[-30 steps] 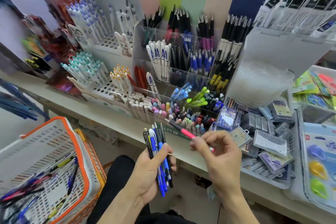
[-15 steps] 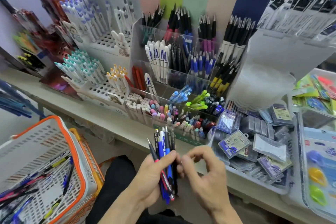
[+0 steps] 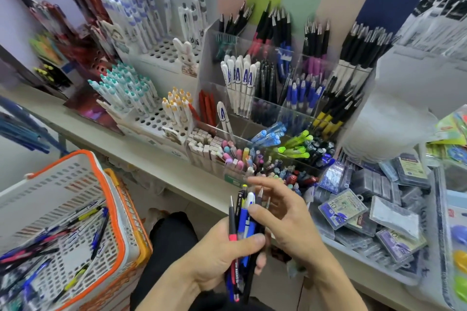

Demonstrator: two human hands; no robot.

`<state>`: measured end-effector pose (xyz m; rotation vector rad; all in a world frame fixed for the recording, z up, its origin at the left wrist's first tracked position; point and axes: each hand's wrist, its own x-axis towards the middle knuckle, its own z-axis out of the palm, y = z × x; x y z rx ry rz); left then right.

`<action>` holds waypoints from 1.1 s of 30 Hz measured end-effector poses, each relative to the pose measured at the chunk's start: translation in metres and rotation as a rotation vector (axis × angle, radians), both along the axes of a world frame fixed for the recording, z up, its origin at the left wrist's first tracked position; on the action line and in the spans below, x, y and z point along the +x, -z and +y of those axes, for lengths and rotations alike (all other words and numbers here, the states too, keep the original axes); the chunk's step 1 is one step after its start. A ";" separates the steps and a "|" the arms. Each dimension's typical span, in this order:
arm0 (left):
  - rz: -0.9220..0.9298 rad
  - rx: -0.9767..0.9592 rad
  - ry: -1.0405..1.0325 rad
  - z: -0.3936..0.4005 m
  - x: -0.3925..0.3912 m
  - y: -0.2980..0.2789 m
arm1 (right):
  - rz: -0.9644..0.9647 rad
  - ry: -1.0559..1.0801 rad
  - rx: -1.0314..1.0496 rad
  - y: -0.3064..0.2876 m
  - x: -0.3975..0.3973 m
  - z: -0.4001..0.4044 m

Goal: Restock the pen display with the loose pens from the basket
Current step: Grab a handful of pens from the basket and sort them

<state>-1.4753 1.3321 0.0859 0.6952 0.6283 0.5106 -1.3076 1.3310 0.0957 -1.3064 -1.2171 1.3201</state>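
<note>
Bright, even indoor light — source out of frame, seemingly overhead. Shadows soft and faint, darkest under shelf edge [image 3: 177,184]. Whole frame slightly soft with motion smear; basket [image 3: 75,209] at lower left and hanging packs [image 3: 439,12] at upper right most blurred. Wide-angle bowing — shelf line curves, corners stretch. Mild sheen on clear acrylic pen display [image 3: 283,113].

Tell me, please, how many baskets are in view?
2: a white basket with an orange rim at lower left, and an orange basket mostly hidden behind it. Others may be hidden.
</note>
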 end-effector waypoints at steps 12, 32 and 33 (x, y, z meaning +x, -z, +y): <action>0.012 0.027 0.077 0.002 -0.013 0.004 | -0.135 0.055 -0.034 0.001 0.006 0.027; 0.028 -0.206 -0.577 0.017 -0.007 -0.004 | -0.074 0.247 0.380 0.009 -0.034 -0.027; 0.026 -0.223 -0.598 0.019 -0.006 -0.005 | -0.192 0.206 0.427 0.011 -0.035 -0.028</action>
